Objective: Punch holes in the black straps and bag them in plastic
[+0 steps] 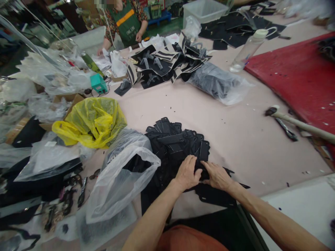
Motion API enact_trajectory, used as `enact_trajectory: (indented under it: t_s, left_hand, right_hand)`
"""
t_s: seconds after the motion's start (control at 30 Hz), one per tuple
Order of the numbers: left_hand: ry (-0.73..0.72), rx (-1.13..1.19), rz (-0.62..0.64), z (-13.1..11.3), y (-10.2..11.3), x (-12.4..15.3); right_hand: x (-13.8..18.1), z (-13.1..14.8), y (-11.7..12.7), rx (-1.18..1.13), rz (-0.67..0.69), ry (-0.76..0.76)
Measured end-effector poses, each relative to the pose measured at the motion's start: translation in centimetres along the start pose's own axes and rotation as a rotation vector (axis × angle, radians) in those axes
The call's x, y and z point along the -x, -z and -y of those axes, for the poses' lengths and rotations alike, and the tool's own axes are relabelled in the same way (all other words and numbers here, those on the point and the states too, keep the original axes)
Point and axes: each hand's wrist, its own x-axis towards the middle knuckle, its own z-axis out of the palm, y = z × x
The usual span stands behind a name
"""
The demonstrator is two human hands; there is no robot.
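A heap of flat black strips [174,141] lies, pointing many ways, on the pale pink tabletop [199,104], under and past the left hand [187,173] and right hand [216,176]. The left is nearer its middle. Both grips are bent; I cannot tell if they pinch any.

A workshop: a heap of black pieces [170,139] lies before and around the left hand [188,171] on a broad table [235,125]. A mallet [298,122] rests beyond the right hand [217,176], to its right. Far ahead of both hands, panels [161,64] pile up and a co-worker wears an apron [128,26].
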Motion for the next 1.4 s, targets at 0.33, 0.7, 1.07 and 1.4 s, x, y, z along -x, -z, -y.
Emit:
enact_trajectory:
  t_s: [0.33,0.7,1.07,1.4]
  left_hand:
    - [0.121,-0.136,-0.001,1.5,0.9,4.7]
    - [0.200,-0.090,0.191,2.5,6.3,5.1]
    - [0.520,0.627,0.241,4.5,9.4,10.1]
    - [0.727,0.765,0.202,3.0,8.9,12.4]
  right_hand:
    - [-0.8,-0.5,0.9,-0.048,0.101,-0.034]
    - [-0.3,3.1,7.8,-0.231,0.333,-0.044]
    - [-3.0,6.4,9.4,-0.631,0.512,-0.012]
    - [-1.7,6.8,9.5,-0.906,0.620,-0.183]
